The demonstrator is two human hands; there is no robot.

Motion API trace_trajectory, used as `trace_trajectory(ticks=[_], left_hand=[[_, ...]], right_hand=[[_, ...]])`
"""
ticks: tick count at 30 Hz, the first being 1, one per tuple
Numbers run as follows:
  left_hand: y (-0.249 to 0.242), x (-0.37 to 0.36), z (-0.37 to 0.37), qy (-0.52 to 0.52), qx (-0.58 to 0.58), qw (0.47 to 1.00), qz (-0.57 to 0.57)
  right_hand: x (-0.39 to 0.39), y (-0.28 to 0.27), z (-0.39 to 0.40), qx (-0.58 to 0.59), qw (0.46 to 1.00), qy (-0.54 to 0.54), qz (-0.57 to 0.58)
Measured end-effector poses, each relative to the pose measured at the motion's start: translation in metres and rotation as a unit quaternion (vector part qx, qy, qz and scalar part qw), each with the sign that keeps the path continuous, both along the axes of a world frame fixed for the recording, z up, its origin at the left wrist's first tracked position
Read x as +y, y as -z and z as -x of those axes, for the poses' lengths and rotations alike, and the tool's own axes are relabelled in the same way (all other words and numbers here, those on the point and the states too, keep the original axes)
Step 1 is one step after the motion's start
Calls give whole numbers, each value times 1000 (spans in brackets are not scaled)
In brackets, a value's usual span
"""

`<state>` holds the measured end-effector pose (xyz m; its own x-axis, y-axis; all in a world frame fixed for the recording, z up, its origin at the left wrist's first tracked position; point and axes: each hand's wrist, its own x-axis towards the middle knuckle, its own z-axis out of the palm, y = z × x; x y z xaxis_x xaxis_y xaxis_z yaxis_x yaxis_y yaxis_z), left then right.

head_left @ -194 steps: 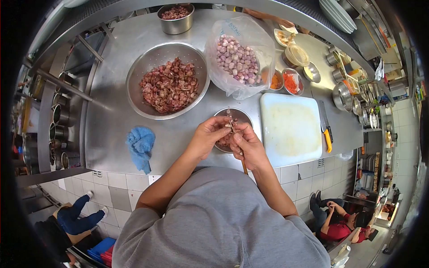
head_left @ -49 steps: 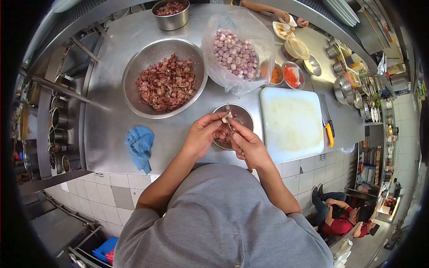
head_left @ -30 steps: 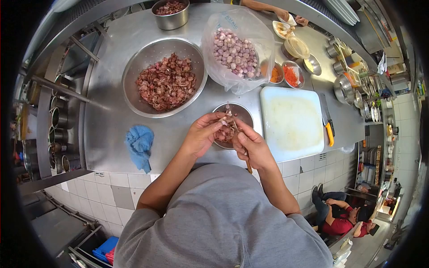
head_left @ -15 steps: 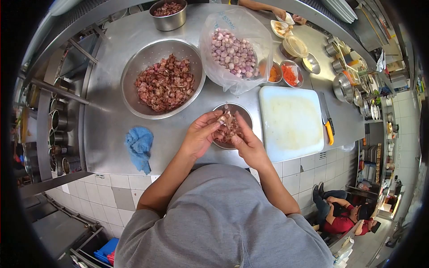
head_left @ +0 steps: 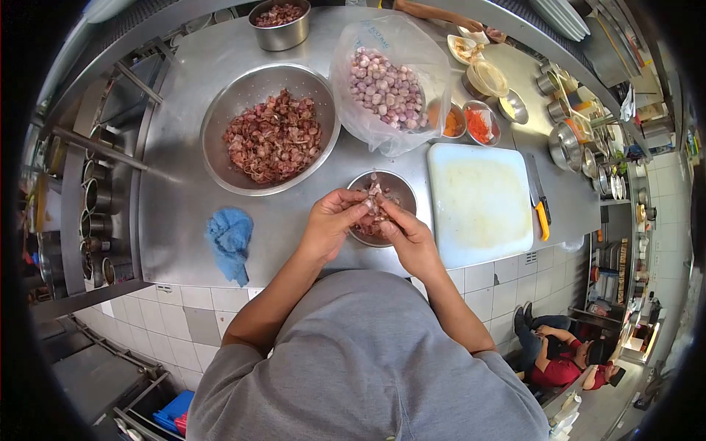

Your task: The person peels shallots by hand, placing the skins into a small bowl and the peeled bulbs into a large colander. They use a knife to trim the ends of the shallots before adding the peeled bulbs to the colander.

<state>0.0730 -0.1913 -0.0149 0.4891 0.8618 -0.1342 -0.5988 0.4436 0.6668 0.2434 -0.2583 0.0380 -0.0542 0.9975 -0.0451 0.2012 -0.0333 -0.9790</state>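
Observation:
Over a small metal bowl (head_left: pixel 382 179) of reddish skins, my left hand (head_left: pixel 334 222) pinches a small shallot (head_left: pixel 370 202), partly hidden by the fingers. My right hand (head_left: pixel 410 239) meets it from the other side, thumb and forefinger closed at the same shallot. Beyond the hands, a clear plastic bag (head_left: pixel 393 141) holds many pale purple peeled shallots (head_left: pixel 386 90). Left of the bag, a wide perforated metal bowl (head_left: pixel 213 151) carries a heap of reddish-brown skins and shallots (head_left: pixel 272 138).
A white cutting board (head_left: pixel 482 202) lies right of the small bowl, with a yellow-handled knife (head_left: pixel 543 213) beside it. A blue cloth (head_left: pixel 229 239) is at the left. A metal pot (head_left: pixel 281 33) stands at the back. Another person's arm (head_left: pixel 434 13) reaches in at the far side.
My right thumb and forefinger have moved left and closed in on the shallot by my left fingertips. Before, they were spread apart from it.

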Motion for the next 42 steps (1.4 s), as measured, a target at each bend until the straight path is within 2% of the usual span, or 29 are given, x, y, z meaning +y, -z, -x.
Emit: trace_trajectory(ticks=[2, 4, 5, 6, 7, 13, 14, 16, 17, 19, 22, 26, 28, 29, 31, 32, 34, 35, 37, 38, 40, 42], left_hand=[[-2, 0, 0, 8, -5, 1000, -7], [-8, 1, -1, 29, -22, 999, 26], [-12, 1, -2, 29, -22, 999, 26], [-15, 1, -3, 29, -26, 999, 38], [-17, 1, -3, 28, -30, 998, 50], [-11, 6, 1, 32, -38, 996, 80], [-11, 5, 1, 32, -38, 996, 80], [-9, 5, 0, 10, -25, 998, 58], [-6, 5, -1, 10, -25, 998, 58], [-2, 7, -2, -2, -5, 1000, 29], [-4, 3, 1, 7, -2, 1000, 20], [-5, 1, 3, 13, 13, 1000, 20], [-8, -1, 3, 12, 28, 1000, 0], [-10, -1, 3, 12, 28, 1000, 0], [-14, -1, 1, 2, 48, 998, -35], [-16, 0, 1, 3, 48, 998, -35], [-17, 3, 0, -7, 57, 996, -66], [-18, 3, 1, -8, 57, 996, -67], [-18, 2, 0, -29, 99, 993, -65], [-18, 1, 0, -28, 99, 993, -65], [-19, -1, -2, -40, 81, 992, -93], [-16, -1, -1, -34, 83, 991, -95]], right_hand=[[-1, 6, -1, 1, 1000, 11, 2], [-1, 10, -1, 73, 996, 26, 49], [-1, 8, -4, 73, 996, 26, 49], [-1, 1, -6, 200, 970, 17, 140], [-1, -3, -7, 322, 919, 7, 228], [2, -5, -1, 355, 902, 34, 244], [2, -4, -3, 355, 902, 35, 244], [2, -2, -8, 244, 945, 4, 219], [2, 0, -7, 244, 945, 5, 219], [2, 2, -3, 103, 990, -15, 100], [2, -9, -1, 69, 993, -27, 93], [3, 5, -3, 80, 994, -47, 55], [3, 4, -5, 2, 999, -30, 26], [2, 0, -7, 3, 999, -30, 26], [1, -20, -7, 83, 975, -15, 204], [0, -16, -7, 83, 975, -15, 204], [-2, -7, -2, 296, 931, -1, 214], [-3, -7, -4, 295, 931, -2, 214], [-2, -18, -5, 114, 969, -31, 219], [-2, -17, -4, 114, 969, -30, 219], [-2, -11, 0, 54, 993, -36, 102], [-2, -8, -1, 56, 992, -36, 103]])
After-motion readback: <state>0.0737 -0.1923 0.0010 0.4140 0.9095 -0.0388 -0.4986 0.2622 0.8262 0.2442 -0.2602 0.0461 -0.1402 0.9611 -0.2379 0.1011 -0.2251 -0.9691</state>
